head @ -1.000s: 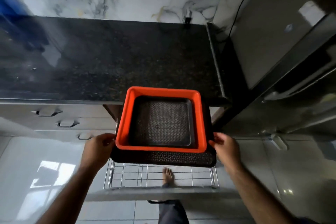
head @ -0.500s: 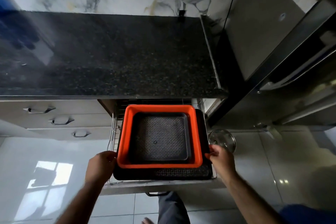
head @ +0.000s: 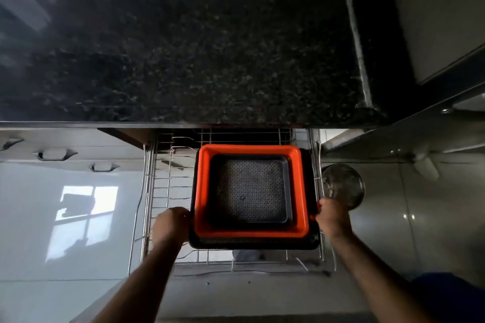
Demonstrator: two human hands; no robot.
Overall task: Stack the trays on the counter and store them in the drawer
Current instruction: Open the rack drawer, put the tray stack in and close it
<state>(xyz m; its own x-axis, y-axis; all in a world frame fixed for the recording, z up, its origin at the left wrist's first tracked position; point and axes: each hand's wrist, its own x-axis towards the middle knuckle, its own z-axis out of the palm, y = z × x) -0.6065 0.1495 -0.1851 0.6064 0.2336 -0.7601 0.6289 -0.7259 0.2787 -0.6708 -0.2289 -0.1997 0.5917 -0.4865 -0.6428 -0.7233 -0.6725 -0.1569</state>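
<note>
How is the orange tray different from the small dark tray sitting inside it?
The orange tray is bright and plain-walled; the small dark tray is grey-black with a patterned floor. The orange tray is bigger and holds the small dark tray nested inside it. Both are squarish with rounded corners, lying flat in one stack over the wire drawer.

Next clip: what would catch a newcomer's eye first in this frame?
The orange tray, nested between a small dark tray inside it and a larger black tray beneath, stands out at centre. Both hands, left and right, grip the stack's sides over the open wire drawer below the dark granite counter. A shiny steel lid lies on the floor to the right.
</note>
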